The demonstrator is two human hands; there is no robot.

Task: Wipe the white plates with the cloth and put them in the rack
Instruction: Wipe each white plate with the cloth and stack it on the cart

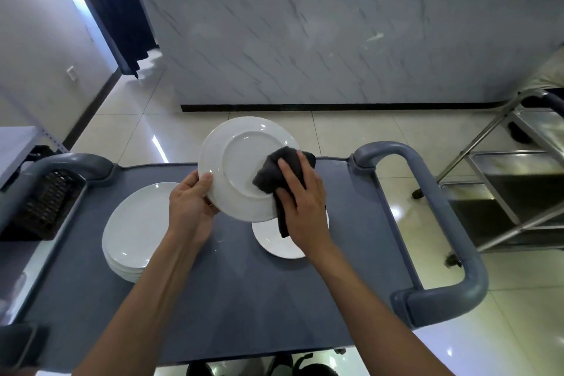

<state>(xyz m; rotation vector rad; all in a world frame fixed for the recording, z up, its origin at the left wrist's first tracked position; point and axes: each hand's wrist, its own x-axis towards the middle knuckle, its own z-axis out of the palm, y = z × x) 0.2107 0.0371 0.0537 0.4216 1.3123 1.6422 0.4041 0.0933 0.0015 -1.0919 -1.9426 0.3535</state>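
- On top of the grey cart (232, 299) all the work is being done, and no rack with plates in it can be made out
- A stack of white plates (137, 229) is kept at the left, and one plate (274, 241) is laid alone near the middle
- One white plate (241, 168) is held up tilted, back showing, its rim gripped by the left hand (190, 204)
- A dark cloth (280, 171) is pressed on that plate by the right hand (300, 201), fingers bent over it, so wiping is only partly done
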